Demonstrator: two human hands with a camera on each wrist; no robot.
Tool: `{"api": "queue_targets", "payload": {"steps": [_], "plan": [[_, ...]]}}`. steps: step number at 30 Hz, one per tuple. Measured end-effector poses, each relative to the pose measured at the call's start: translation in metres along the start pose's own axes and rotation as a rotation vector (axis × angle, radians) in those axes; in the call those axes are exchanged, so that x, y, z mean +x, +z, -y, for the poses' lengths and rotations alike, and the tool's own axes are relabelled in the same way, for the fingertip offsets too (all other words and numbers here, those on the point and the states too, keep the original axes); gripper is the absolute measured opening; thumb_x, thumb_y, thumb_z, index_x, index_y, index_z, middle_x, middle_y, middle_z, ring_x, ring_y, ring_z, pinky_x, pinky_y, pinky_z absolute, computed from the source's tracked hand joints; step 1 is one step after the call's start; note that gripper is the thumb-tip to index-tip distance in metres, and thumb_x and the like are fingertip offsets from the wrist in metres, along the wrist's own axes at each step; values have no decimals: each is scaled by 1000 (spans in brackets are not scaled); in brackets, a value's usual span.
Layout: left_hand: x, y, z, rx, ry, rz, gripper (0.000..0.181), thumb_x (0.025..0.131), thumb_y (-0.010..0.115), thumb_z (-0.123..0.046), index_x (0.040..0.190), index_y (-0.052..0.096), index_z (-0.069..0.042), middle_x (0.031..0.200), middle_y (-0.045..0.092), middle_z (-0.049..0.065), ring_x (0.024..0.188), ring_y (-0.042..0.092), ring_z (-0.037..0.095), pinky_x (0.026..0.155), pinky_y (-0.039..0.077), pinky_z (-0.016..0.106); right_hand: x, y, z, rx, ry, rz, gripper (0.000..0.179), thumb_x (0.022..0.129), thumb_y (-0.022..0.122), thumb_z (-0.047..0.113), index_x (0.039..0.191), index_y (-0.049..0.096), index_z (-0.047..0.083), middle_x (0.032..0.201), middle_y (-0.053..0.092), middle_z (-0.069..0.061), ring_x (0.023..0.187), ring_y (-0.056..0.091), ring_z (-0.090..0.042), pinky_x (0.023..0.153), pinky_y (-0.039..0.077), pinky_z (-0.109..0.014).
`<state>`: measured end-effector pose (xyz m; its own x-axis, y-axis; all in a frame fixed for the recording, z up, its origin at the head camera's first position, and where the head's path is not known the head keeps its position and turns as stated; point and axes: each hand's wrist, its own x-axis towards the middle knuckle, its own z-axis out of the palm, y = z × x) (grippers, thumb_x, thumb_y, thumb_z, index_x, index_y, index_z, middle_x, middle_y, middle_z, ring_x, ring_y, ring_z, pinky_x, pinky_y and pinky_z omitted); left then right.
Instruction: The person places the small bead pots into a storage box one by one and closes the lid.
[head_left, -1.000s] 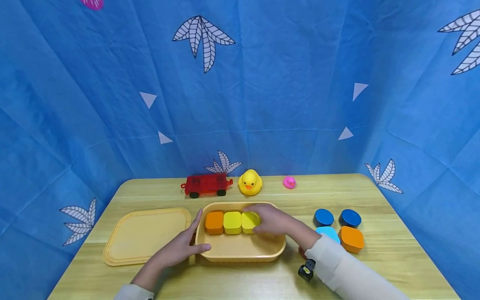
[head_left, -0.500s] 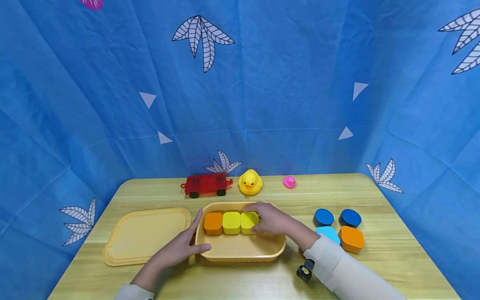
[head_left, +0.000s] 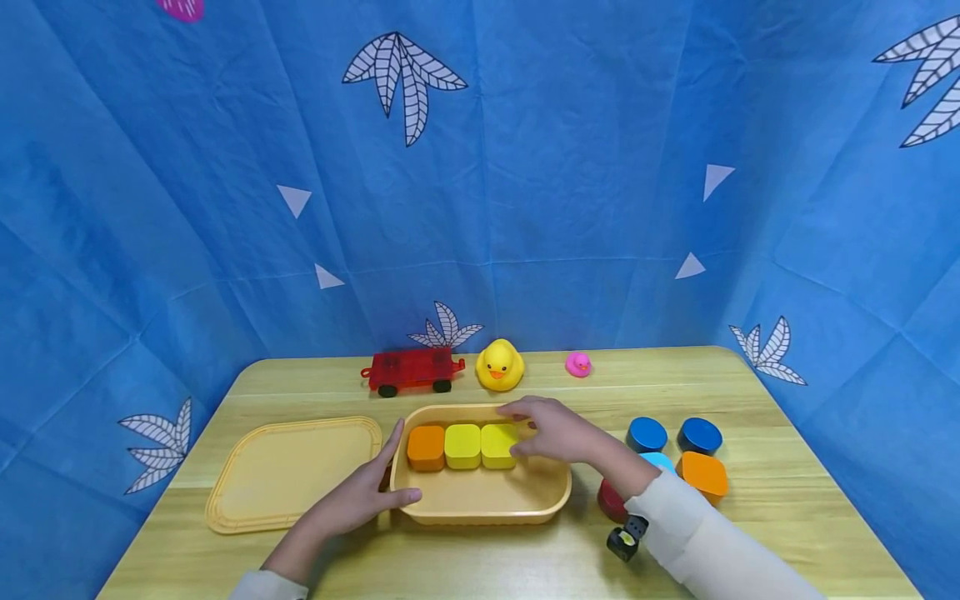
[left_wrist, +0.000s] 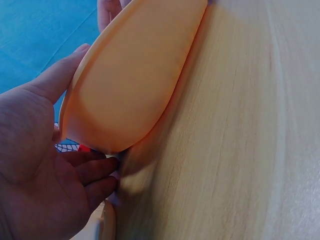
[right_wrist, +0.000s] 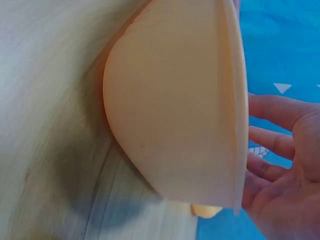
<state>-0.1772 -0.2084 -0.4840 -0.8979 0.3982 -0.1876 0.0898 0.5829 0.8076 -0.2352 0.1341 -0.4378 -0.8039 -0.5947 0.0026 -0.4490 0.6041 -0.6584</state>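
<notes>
A pale yellow-orange plastic tub [head_left: 480,504] sits mid-table. In it, an orange block [head_left: 427,447] and two yellow blocks, the middle one [head_left: 462,446] and the right one [head_left: 498,445], stand in a row along the far wall. My left hand [head_left: 365,493] grips the tub's left end, thumb at the near side and index finger toward the far corner; the left wrist view shows its other fingers curled beside the tub's wall [left_wrist: 130,75]. Over the tub's right part, my right hand [head_left: 555,429] has its fingers spread, beside the right yellow block and holding nothing.
A flat matching lid [head_left: 300,471] lies at left. Behind stand a red toy wagon [head_left: 412,369], a yellow duck [head_left: 500,365] and a small pink duck [head_left: 578,364]. Right of the tub are two dark blue blocks [head_left: 701,436], a light blue, an orange [head_left: 702,475] and a red one [head_left: 612,501].
The blocks have shifted slightly left, the right yellow one against its neighbour. My right hand has let go of it and drawn back right. My left hand has stayed on the tub.
</notes>
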Motion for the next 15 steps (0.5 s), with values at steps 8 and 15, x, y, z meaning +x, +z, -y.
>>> {"api": "queue_targets", "payload": {"steps": [8,15], "plan": [[-1,0,-1,1,0,-3,108,96,73,-41,166,-8,-30,173,0,10,157,13,41,125,15,59,-18,-11,-6,36,-48,-81,56,89,80,14,141,62,4,138,63,-15,125,61,-36,105,52,-53],[0,-1,1,-2,10,5,108,97,73,-41,166,-8,-27,173,-1,10,157,11,41,124,15,60,-41,-18,-13,83,-40,-165,53,93,78,17,142,61,7,143,60,-11,132,57,-34,108,50,-50]]}}
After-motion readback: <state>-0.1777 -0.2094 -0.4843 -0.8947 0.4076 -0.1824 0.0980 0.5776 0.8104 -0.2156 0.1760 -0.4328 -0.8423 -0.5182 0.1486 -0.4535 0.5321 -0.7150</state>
